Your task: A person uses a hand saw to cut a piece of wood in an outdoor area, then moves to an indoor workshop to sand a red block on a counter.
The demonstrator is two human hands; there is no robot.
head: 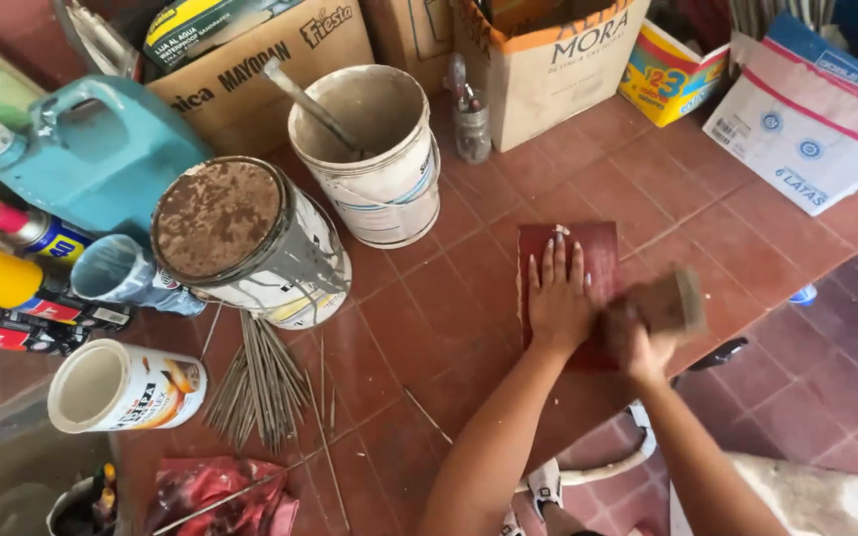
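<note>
step: sanding | left hand (558, 298) flat, fingers spread, pinning red sandpaper sheet (588, 248) | right hand (638, 342) clutching blurred wood block (672, 303) at sheet's 4 o'clock | next: needs firm hold-down, steady rubbing

Bare forearms, pale painted fingernails (549, 241)

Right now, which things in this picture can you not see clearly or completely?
- Block in the right hand: motion blur, head view; its material is unclear.
- Dark red sheet: partly covered by the left hand.
- White bucket: contents hidden by its wall.
- Rusty-lidded can: lid hides the inside.
- Blue jug: partly hidden behind the can.
</note>
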